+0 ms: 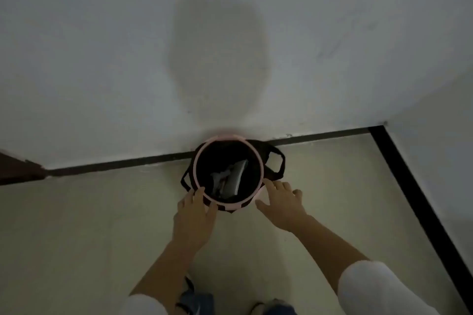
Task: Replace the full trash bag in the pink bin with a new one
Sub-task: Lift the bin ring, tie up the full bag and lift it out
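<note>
Between the spread left hand (193, 217) and right hand (281, 203), pink bin (204, 197), black trash bag (275, 163) lining it, neither hand gripping.

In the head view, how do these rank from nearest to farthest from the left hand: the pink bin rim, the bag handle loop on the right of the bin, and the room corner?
From the left hand:
1. Pink bin rim: at the fingertips, on the bin's near left side.
2. Bag handle loop: hanging outside the bin's right side, across the opening.
3. Room corner: far right, where the dark baseboards meet.

text: none legible | labels: none | numbers: none | signs: none
</note>
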A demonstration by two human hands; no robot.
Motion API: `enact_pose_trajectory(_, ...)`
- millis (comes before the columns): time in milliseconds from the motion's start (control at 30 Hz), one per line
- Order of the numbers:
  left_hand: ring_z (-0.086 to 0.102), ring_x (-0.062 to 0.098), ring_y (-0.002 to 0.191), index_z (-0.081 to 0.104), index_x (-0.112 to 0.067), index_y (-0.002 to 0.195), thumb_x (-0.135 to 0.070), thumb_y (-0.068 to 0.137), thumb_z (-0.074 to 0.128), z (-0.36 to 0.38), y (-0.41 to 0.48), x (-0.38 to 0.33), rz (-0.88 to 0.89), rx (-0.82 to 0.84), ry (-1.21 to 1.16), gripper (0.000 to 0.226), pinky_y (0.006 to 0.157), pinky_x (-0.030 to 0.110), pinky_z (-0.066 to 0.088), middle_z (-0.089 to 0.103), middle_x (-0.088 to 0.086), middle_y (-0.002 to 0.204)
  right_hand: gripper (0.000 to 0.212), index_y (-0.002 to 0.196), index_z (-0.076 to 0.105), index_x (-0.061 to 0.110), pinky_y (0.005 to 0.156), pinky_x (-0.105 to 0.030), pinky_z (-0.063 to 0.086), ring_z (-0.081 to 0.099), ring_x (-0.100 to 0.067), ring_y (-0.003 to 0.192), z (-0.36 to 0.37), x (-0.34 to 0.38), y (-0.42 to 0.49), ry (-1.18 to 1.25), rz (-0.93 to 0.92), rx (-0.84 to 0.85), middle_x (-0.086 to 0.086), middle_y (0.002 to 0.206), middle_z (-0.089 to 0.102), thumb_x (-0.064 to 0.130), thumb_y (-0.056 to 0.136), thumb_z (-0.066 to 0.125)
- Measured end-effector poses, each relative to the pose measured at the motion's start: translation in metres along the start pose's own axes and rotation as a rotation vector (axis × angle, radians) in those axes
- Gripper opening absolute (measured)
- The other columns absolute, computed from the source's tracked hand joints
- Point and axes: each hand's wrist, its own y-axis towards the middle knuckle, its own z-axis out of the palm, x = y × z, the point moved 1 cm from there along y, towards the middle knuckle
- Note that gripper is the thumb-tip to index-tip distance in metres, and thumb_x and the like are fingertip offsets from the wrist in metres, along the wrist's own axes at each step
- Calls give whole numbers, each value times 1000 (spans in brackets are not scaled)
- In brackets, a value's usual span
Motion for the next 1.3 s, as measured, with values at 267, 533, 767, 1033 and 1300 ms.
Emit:
enact_pose_trajectory(267, 24, 35, 139, 19, -14, 149, -30, 96, 43, 129, 93, 88, -19, -220, -246, 60, 108, 47, 32, 21, 18, 154, 55, 140, 36, 22, 105, -42, 25, 34, -20, 133, 146, -22, 108, -45, -284, -162, 1, 142, 44, 51, 93, 34)
enact_pose_trajectory(533, 52, 20, 110, 27, -18, 147, -23, 101, 28, 159, 156, 116, 60, -433, -416, 47, 92, 31, 44, 51, 6, 131, 51, 124, 50, 27, 92, -36, 39, 51, -19, 111, 209, -28, 161, -137, -656, -257, 3, 119, 58, 61, 90, 35)
enact_pose_trajectory(767, 62, 29, 106, 36, -37, 141, -28, 95, 40, 152, 165, 128, -51, -294, -734, 47, 89, 51, 53, 63, 12, 120, 33, 97, 60, 22, 73, -29, 34, 51, -18, 86, 207, -26, 161, -37, -700, -227, 2, 95, 60, 53, 87, 50)
enact_pose_trajectory(1033, 68, 23, 81, 8, -43, 147, -15, 100, 36, 138, 154, 116, -133, -12, -775, 61, 63, 28, 56, 59, 16, 125, 32, 92, 59, 11, 68, -34, 48, 56, -24, 78, 192, -42, 156, -92, -821, -168, -8, 88, 61, 38, 94, 43)
enact_pose_trajectory(1300, 69, 25, 80, 11, -43, 147, -16, 100, 40, 134, 152, 115, -100, -7, -783, 62, 73, 36, 55, 63, 13, 107, 41, 117, 59, 18, 80, -29, 45, 58, -20, 99, 166, -37, 156, -177, -769, -69, -2, 107, 64, 44, 85, 60)
